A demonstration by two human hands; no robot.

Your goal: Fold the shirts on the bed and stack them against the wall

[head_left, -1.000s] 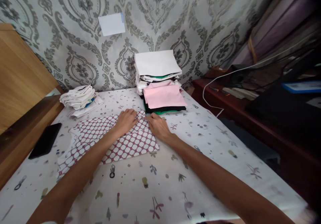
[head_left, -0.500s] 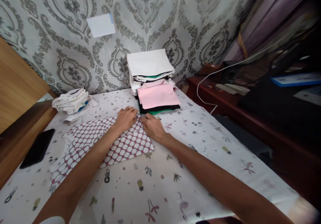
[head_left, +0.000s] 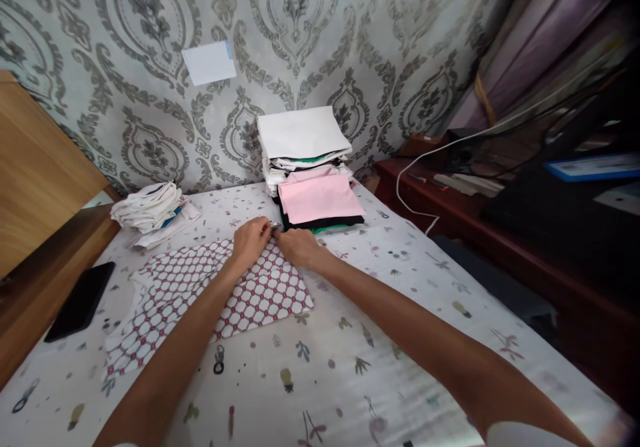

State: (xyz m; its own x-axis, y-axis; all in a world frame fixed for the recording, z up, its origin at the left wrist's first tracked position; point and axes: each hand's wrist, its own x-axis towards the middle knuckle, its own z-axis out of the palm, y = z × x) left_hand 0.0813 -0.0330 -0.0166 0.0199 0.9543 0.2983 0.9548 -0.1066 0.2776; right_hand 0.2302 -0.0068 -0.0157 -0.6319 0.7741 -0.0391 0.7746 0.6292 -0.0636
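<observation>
A white garment (head_left: 265, 293) with a pink and grey lattice print lies spread on the bed sheet, its left part rumpled. At its far right corner my left hand (head_left: 251, 241) and my right hand (head_left: 299, 247) work close together, fingertips nearly meeting. Both hands are closed, pinching the garment's edge. Just beyond them sits a folded pink cloth (head_left: 323, 197) on top of black and green folded cloths. My left forearm crosses over the garment and hides part of it.
A taller stack of folded white clothes (head_left: 303, 133) stands by the patterned wall. At the left are a pile of white clothes (head_left: 147, 210) and a black phone (head_left: 80, 300) beside a wooden board. A white cable (head_left: 417, 157) hangs over the dark red desk at right.
Both hands have gone from lying flatter on the garment to pinching its far edge, with fingers curled in. The camera view has shifted slightly.
</observation>
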